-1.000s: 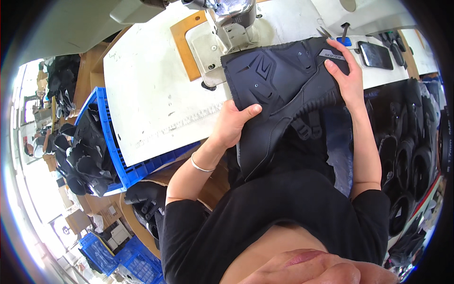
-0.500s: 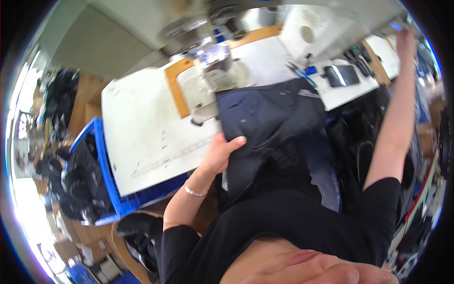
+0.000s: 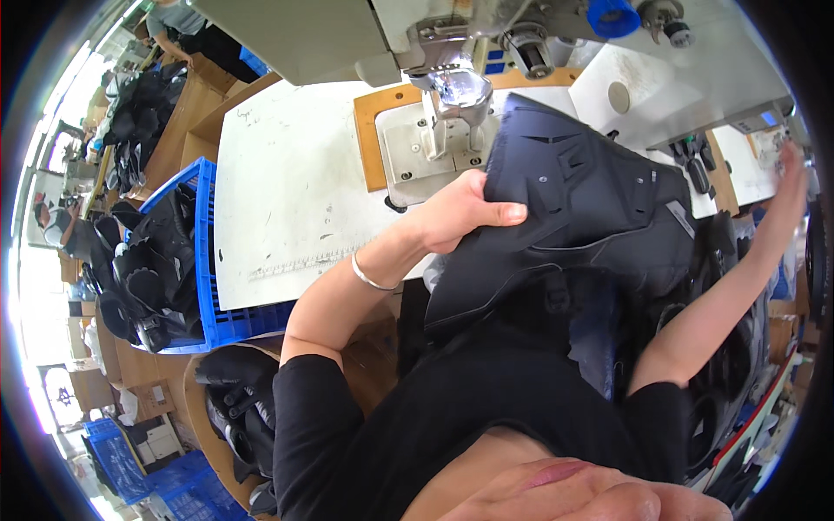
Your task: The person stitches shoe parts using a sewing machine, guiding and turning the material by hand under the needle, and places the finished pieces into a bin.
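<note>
My left hand [image 3: 465,213] is closed on the left edge of a stiff black panel [image 3: 599,182], thumb on top and fingers underneath. The panel has cut slits, small round snaps and a light tag at its right. It is tilted up in front of my body, its upper corner just right of the sewing machine's needle area [image 3: 456,130]. My right arm stretches far out to the right. There my right hand [image 3: 790,165] is smeared by motion near the machine's right end, and its fingers cannot be made out.
A white worktable [image 3: 287,191] with ruler marks lies left of the machine. A blue crate [image 3: 206,252] of black pieces stands at its left, with a cardboard box [image 3: 195,391] of black parts below. Dark-handled tools [image 3: 695,165] lie right of the panel. Another person [image 3: 178,26] is at the far left.
My left hand has lifted the panel and moved it right, away from the needle area. The panel now covers the phone and scissors. My view has shifted, and my right hand appears lower.
</note>
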A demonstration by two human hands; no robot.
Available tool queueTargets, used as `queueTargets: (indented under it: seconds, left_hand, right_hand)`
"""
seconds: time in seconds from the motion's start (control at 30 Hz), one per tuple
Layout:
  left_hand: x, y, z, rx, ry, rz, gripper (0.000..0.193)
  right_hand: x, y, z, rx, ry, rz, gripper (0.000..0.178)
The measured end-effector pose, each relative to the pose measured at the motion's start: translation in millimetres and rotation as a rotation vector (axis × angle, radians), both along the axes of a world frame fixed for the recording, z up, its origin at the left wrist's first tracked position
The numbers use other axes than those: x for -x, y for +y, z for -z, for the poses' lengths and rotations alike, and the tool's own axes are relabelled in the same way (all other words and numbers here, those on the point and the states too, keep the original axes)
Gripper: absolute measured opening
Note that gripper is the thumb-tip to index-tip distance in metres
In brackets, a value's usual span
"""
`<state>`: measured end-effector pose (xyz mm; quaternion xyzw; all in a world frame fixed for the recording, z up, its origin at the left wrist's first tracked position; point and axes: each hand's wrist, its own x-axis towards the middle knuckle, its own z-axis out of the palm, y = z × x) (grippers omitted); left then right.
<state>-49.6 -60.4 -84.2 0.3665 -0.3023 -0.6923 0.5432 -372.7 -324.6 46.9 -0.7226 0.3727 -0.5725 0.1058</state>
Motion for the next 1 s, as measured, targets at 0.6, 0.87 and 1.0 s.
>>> queueTargets:
  seconds: [0.6, 0.87, 1.0]
  left_hand:
    - [-97.7, -3.8, -28.5, -0.04, -0.086, -0.033, 0.05]
    - [-131.5, 2.1, -30.5, -0.101, -0.082, -0.259, 0.037]
    - [-136.8, 4.1, -27.8, -0.129, -0.09, -0.253, 0.037]
  right_hand:
    - [-112.2, 136.8, 78.6, -0.259, 0.028, -0.586, 0.068]
    - [-177.3, 132.9, 50.4, -0.472, -0.108, -0.794, 0.053]
    - [-183.8, 134.4, 48.6, -0.511, -0.142, -0.817, 0.054]
